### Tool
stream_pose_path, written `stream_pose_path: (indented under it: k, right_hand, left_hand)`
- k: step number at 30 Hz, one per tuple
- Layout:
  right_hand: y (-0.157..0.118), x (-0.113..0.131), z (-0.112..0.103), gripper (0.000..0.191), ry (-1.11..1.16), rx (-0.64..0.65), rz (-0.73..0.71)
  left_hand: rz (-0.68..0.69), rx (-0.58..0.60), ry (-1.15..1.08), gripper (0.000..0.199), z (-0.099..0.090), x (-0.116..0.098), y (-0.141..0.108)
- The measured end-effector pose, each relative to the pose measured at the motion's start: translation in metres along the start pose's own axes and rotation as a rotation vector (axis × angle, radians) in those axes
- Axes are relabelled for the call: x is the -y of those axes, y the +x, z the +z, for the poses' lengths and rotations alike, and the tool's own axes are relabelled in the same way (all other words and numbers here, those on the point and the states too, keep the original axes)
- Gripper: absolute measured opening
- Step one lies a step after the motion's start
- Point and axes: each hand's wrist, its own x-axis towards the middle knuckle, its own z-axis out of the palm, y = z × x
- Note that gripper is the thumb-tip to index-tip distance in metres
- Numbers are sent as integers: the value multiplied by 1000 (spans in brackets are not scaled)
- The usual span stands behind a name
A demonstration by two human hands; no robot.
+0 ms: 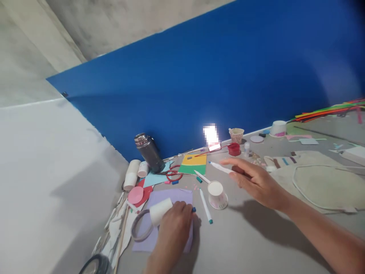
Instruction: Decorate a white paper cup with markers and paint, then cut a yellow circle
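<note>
My right hand (251,179) holds a white marker (221,167) with a blue tip between thumb and fingers, raised over the table. Closed fingers of my left hand (178,217) are at the lower middle, over purple paper (182,195); a small dark blue piece (194,209) shows at the fingertips. Beside that hand a white paper cup (160,211) lies on its side, next to a roll of tape (142,226). Between my hands an upside-down cup (216,192) stands near a green-capped marker (205,205) and another white marker (202,176).
A dark thermos (149,152) leans at the back left beside red-handled scissors (173,175). A yellow and green card (193,164) lies behind the cup. Further right are a red container (234,149), a patterned cup (236,135), cloth (330,180) and colourful sticks (327,111).
</note>
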Motion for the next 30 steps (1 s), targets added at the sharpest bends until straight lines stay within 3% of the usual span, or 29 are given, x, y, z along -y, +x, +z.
stream_pose_path:
  k: [3,7,11,15,23,30]
  right_hand:
    - [-12,-10,-7,35,63,-7,134]
    - [-24,-20,-22,36,239,-107,329]
    - [-28,-26,-26,48,444,-149,407]
    - [-30,-30,-29,51,470,-120,438]
    - [-22,-38,-27,46,502,-178,420]
    - [10,19,-3,23,271,-149,123]
  left_hand:
    - [-23,-35,-134,33,10,-11,13]
    - [13,-146,-379,58,15,-30,31]
    - [120,-173,-376,72,40,-44,46]
    - [121,-111,-316,93,56,-40,60]
    - [-154,-4,-405,82,44,-29,89]
    - [-177,-121,-661,71,17,-18,77]
